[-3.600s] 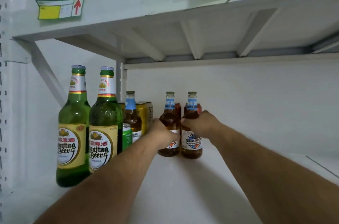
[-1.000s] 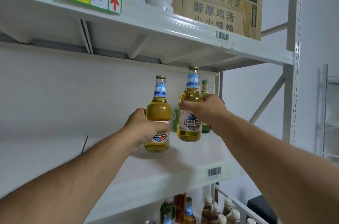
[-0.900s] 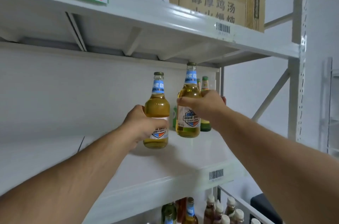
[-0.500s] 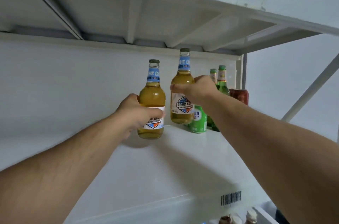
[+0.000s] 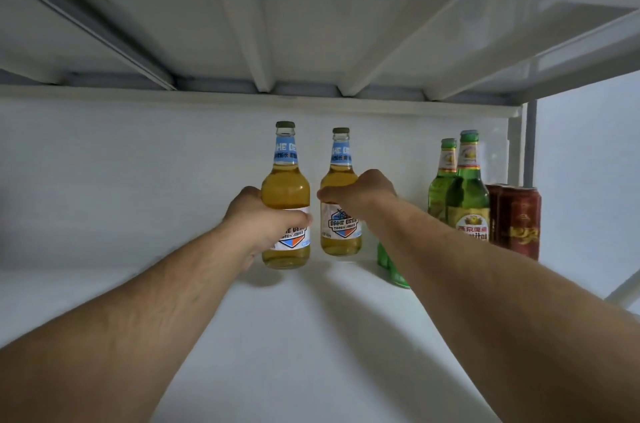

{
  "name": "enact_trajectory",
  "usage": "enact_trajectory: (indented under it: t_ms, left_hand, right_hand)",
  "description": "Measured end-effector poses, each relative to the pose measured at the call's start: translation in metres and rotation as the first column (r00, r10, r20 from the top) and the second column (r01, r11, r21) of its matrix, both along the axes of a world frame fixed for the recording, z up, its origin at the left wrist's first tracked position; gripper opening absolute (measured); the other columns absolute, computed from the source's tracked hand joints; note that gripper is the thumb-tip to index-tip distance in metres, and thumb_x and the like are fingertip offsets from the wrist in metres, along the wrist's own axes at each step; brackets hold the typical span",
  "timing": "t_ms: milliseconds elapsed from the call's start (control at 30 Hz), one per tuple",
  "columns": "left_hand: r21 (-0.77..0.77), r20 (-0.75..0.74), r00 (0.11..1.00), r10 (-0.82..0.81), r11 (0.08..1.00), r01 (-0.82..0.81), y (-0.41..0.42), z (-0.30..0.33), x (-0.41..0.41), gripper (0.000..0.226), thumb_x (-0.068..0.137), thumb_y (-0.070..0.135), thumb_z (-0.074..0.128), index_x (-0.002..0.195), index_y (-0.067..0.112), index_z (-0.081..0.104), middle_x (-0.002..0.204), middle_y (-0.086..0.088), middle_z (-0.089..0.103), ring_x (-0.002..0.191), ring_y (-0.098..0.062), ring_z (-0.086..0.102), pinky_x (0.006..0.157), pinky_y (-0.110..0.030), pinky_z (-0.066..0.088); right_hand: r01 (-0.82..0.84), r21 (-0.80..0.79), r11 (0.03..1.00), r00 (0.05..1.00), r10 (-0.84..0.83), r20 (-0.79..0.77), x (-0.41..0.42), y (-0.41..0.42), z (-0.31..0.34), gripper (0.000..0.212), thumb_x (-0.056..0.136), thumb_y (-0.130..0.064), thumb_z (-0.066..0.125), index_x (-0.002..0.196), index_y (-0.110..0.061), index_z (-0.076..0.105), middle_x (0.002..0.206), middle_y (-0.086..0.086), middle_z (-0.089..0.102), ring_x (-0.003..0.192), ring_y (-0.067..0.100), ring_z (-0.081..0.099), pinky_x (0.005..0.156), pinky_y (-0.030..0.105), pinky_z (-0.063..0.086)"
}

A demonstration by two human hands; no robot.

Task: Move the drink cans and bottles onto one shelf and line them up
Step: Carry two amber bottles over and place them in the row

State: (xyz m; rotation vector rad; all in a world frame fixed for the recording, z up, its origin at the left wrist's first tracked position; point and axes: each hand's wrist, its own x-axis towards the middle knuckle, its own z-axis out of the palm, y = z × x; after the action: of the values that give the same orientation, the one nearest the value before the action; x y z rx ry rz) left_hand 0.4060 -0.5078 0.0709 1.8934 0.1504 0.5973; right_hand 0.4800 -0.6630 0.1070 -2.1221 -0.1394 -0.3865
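The person's left hand (image 5: 265, 225) wraps its grip around the belly of a clear glass bottle of amber beer with a blue neck label (image 5: 285, 195), and the right hand (image 5: 360, 194) curls its grip round the shoulder of a second, matching amber bottle (image 5: 341, 214) just beside it. Both bottles stand upright, close together, at or barely above the white metal shelf (image 5: 294, 336), toward its back; whether their bases already touch the surface I cannot tell. To the right, near the shelf's end post, a group is already in place: two tall green glass bottles with gold-and-red labels (image 5: 467, 194), one partly behind the other; two dark red drink cans (image 5: 521, 221) side by side; and one green can (image 5: 389, 266), mostly hidden behind the right forearm. By my count that makes four bottles and three cans on or at this shelf. The task looks partway done: the pair in hand needs setting down and sliding rightward to join the row, since a gap separates it from the green bottles, and the group on the right looks clustered rather than neatly lined up. Whether more drinks wait elsewhere is not visible here.
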Motion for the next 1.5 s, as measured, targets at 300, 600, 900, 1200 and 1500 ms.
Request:
enact_trajectory:
  t_ms: [300, 600, 900, 1200, 1500]
  left_hand:
    - [-0.026, -0.025, 1.0, -0.005, 1.0, 0.005, 0.012, -0.023, 0.016, 0.049, 0.069, 0.027, 0.094, 0.109, 0.019, 0.067, 0.097, -0.005, 0.077, 0.083, -0.024, 0.076, 0.078, -0.039, 0.061]
    - [-0.027, -0.022, 0.999, -0.027, 0.999, 0.027, 0.013, -0.025, 0.02, 0.052, 0.066, 0.028, 0.095, 0.11, 0.019, 0.07, 0.095, -0.003, 0.079, 0.081, -0.022, 0.078, 0.076, -0.037, 0.062]
    - [-0.016, -0.035, 0.999, -0.04, 0.999, 0.039, 0.016, -0.03, 0.023, 0.052, 0.064, 0.028, 0.095, 0.11, 0.019, 0.072, 0.093, -0.002, 0.08, 0.08, -0.021, 0.079, 0.079, -0.04, 0.063]
    - [-0.004, -0.048, 0.998, -0.045, 0.999, 0.045, 0.012, -0.032, 0.021, 0.051, 0.066, 0.029, 0.095, 0.11, 0.019, 0.072, 0.095, -0.003, 0.079, 0.081, -0.022, 0.078, 0.078, -0.039, 0.063]
    - [-0.018, -0.075, 0.996, -0.049, 0.999, 0.048, 0.001, -0.033, 0.014, 0.061, 0.06, 0.033, 0.098, 0.113, 0.021, 0.07, 0.099, -0.003, 0.079, 0.085, -0.025, 0.078, 0.086, -0.048, 0.062]
  right_hand:
    - [0.026, -0.03, 0.999, 0.998, -0.028, -0.056, 0.035, 0.007, -0.026, 0.045, 0.071, -0.044, 0.083, 0.095, -0.018, 0.054, 0.096, 0.003, 0.068, 0.081, 0.022, 0.067, 0.069, 0.033, 0.054]
    - [0.051, -0.01, 0.999, 0.993, -0.052, -0.11, 0.046, 0.006, -0.037, 0.046, 0.072, -0.038, 0.082, 0.101, -0.016, 0.054, 0.094, 0.004, 0.065, 0.081, 0.022, 0.065, 0.068, 0.031, 0.053]
    - [0.034, -0.015, 0.999, 0.992, -0.036, -0.125, 0.049, 0.0, -0.037, 0.041, 0.078, -0.034, 0.077, 0.102, -0.015, 0.05, 0.096, 0.005, 0.065, 0.088, 0.024, 0.068, 0.082, 0.035, 0.059]
    - [-0.039, -0.04, 0.998, 0.993, 0.034, -0.116, 0.036, -0.005, -0.033, 0.042, 0.082, -0.039, 0.079, 0.102, -0.015, 0.05, 0.098, 0.005, 0.064, 0.087, 0.023, 0.065, 0.082, 0.034, 0.056]
    - [-0.069, -0.174, 0.982, 0.994, 0.054, -0.092, -0.026, -0.036, -0.013, 0.035, 0.091, -0.034, 0.07, 0.087, -0.008, 0.048, 0.076, 0.001, 0.049, 0.064, 0.012, 0.049, 0.051, 0.024, 0.036]
